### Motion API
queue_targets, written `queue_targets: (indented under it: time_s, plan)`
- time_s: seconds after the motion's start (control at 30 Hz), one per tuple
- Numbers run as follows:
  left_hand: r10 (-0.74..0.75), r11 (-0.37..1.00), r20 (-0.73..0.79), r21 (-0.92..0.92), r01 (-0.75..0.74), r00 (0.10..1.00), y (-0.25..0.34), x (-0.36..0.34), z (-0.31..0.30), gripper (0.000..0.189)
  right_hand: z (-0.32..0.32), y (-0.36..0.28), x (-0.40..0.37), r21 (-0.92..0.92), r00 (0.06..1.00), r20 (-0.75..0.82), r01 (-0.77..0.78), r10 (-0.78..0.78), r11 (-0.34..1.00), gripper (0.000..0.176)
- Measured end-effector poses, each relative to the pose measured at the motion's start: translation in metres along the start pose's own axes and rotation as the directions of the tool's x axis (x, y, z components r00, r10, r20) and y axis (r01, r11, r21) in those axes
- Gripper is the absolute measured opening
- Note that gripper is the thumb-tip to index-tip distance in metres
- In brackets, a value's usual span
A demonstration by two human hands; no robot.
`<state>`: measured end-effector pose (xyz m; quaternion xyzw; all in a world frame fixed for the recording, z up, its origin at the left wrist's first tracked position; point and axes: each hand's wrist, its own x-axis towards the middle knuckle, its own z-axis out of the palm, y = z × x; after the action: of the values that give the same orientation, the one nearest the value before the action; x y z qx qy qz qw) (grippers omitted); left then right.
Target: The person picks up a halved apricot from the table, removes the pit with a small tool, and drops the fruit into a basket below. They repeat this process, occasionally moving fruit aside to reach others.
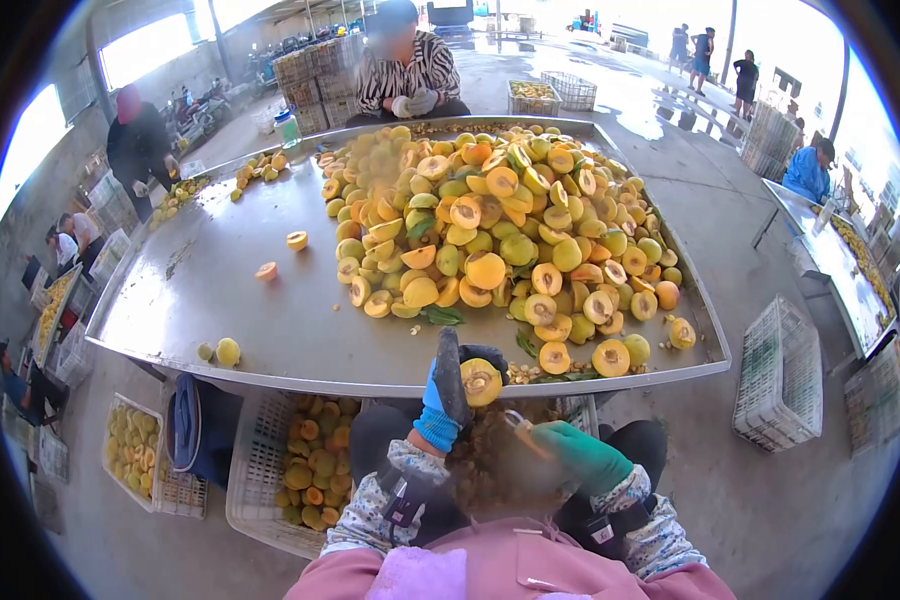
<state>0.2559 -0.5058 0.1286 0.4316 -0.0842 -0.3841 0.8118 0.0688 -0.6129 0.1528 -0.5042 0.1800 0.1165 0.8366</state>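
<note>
My left hand (442,395), in a blue and black glove, is closed around a halved peach (481,383) at the table's front edge. Its cut face, with a brown centre, is turned up toward me. In a green glove, my right hand (582,456) grips a small pitting tool (522,428) with a curved metal end and a light handle. The tool's end is just below and right of the peach half, apart from it. Beyond both hands, a big heap of halved peaches (485,270) covers the metal table (220,285).
A white crate (245,480) of peach halves stands below left, beside another peach crate (130,450) and a dark blue bag (202,425). An upright crate (778,375) is at right. Across the table sits a person in a striped top (410,75); another person (135,145) stands far left.
</note>
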Motion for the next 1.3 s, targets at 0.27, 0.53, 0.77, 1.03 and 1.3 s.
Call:
queue_targets:
  time_s: [0.27, 0.53, 0.77, 1.03, 1.3]
  plan:
    - [0.168, 0.793, 0.205, 0.554, -0.256, 0.964, -0.004, -0.020, 0.025, 0.073, 0.008, 0.011, 0.013, -0.953, 0.721, -0.071, 0.155, -0.690, 0.260, 0.036]
    - [0.223, 0.843, 0.106, 0.479, -0.246, 0.969, 0.007, -0.014, -0.005, 0.064, -0.033, 0.041, -0.019, -0.961, 0.734, 0.278, 0.212, -0.619, -0.180, 0.034]
    - [0.560, 0.213, -0.069, 0.975, -0.063, 0.826, 0.080, -0.052, -0.069, 0.032, -0.080, 0.088, -0.009, -0.905, 0.917, -0.275, -0.146, -0.288, 0.400, 0.046]
    - [0.611, -0.450, 0.203, 0.884, 0.126, 0.765, 0.101, -0.016, -0.100, 0.063, -0.079, 0.075, 0.016, -0.919, 0.946, -0.238, -0.146, -0.221, 0.365, 0.045]
    - [0.334, -0.686, 0.123, 0.712, 0.152, 0.934, 0.051, 0.142, -0.057, 0.050, -0.085, 0.095, 0.027, -0.887, 0.939, -0.277, -0.168, -0.203, 0.431, 0.044]
